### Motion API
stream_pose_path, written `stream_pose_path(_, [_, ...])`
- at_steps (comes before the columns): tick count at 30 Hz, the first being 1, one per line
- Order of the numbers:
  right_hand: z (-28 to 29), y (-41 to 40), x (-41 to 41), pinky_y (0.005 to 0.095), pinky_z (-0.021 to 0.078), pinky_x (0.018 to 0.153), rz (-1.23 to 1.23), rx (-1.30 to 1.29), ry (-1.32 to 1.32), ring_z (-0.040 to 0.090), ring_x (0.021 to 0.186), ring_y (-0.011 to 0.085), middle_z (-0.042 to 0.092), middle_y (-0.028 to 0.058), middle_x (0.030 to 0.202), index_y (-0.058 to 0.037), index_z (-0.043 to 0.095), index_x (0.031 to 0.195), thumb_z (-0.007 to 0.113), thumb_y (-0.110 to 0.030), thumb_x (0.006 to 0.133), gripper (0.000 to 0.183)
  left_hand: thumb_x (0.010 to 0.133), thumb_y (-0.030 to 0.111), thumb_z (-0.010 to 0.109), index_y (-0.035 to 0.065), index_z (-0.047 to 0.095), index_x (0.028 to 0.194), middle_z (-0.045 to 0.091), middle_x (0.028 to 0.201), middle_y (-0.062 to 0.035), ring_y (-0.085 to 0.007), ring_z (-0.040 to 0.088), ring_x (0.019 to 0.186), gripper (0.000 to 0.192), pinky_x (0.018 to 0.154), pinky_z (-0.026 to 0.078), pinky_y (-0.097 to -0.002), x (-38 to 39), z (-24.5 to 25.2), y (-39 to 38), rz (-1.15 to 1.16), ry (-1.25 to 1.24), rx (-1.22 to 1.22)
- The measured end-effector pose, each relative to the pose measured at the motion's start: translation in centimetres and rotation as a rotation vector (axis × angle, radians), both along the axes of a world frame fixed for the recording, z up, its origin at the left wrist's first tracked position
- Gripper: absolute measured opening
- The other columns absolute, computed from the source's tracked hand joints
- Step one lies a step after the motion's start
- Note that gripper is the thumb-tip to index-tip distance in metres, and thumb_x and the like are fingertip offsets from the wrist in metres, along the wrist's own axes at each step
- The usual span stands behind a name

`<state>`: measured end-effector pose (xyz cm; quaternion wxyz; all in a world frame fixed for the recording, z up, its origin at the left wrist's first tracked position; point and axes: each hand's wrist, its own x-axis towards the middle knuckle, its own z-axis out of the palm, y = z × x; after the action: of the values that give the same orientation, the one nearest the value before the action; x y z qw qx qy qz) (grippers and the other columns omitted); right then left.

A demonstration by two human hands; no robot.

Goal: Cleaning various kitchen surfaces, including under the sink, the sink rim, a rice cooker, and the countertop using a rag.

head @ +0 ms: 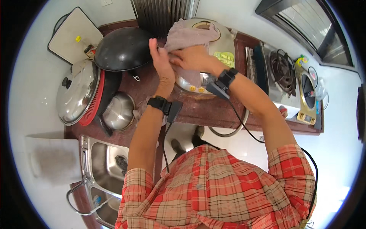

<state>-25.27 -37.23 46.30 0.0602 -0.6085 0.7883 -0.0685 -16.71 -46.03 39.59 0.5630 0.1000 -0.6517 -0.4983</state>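
Note:
My right hand point(193, 59) is bent around a thin greyish-pink cloth point(190, 33), its fingers pointing towards my left palm. The cloth drapes over the lid of a beige electric cooker point(224, 37), and part of it hangs below my hands down the front. Held upright against the cloth's left side is my left hand point(163, 64); whether it grips the cloth is hidden. The cooker has a handle on its lid, a yellow-green label with writing and yellow round stickers on its front.
Left of my hands are an upturned black wok point(124, 48), a steel lid point(77, 91) over a red basket point(93, 100), and a steel bowl point(119, 111). A double sink point(107, 166) lies lower left. A gas stove point(281, 71) stands at the right. Cords hang from both wrist straps.

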Motion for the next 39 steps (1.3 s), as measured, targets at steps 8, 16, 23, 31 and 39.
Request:
stream_pose_path(8, [-4.8,11.1,5.1,0.0482,0.0374,0.094,0.071,-0.42,0.192,0.05,0.11,0.0356,0.054,0.0146,0.119,-0.0143,0.059,0.113,0.057,-0.032,0.084,0.034,0.093,0.028,0.051,0.0006,0.051,0.123,0.054,0.12,-0.0069,-0.017,0.049,0.11,0.041,0.096,0.035,-0.0282,1.2,2.5,-3.0,-0.063,-0.138,0.456])
stream_pose_path(16, [-8.3,20.4,3.1,0.0488,0.0349,0.095,-0.116,-0.292,0.108,0.052,0.108,0.0331,0.06,0.0171,0.109,-0.0093,0.063,0.106,0.053,-0.028,0.087,0.028,0.093,0.035,0.043,-0.0038,0.039,0.131,0.039,0.135,-0.0253,-0.0351,0.038,0.126,0.055,0.104,0.03,-0.0386,-1.2,-1.8,-1.1,-0.211,-0.544,-0.02])
stream_pose_path(23, [-2.8,16.1,1.4,0.0445,0.0469,0.067,-0.421,-0.068,-0.133,0.061,0.078,0.038,0.062,0.0222,0.082,-0.0035,0.06,0.103,0.044,-0.036,0.093,0.038,0.094,0.036,0.04,-0.006,0.03,0.136,0.03,0.139,-0.0284,-0.0406,0.031,0.129,0.06,0.106,0.027,-0.0412,-0.9,-1.6,1.0,-0.022,-0.622,-0.31])
stream_pose_path(31, [-1.9,6.8,-14.3,0.0418,0.0408,0.091,-0.164,-0.406,-0.08,0.053,0.106,0.0391,0.055,0.0256,0.114,0.0002,0.052,0.116,0.034,-0.042,0.094,0.051,0.093,0.031,0.043,-0.0054,0.03,0.136,0.029,0.14,-0.0275,-0.0403,0.032,0.129,0.058,0.105,0.028,-0.0407,-0.3,-0.7,1.5,0.0,-0.609,-0.315])
stream_pose_path(39, [-0.5,-1.2,-12.5,0.042,0.0373,0.095,-0.16,-0.252,-0.039,0.053,0.11,0.035,0.057,0.0194,0.117,-0.0067,0.052,0.119,0.029,-0.049,0.094,0.054,0.095,0.031,0.04,-0.0034,0.027,0.138,0.029,0.142,-0.0246,-0.0373,0.03,0.131,0.056,0.107,0.025,-0.0384,0.5,-1.0,0.9,-0.027,-0.606,-0.211])
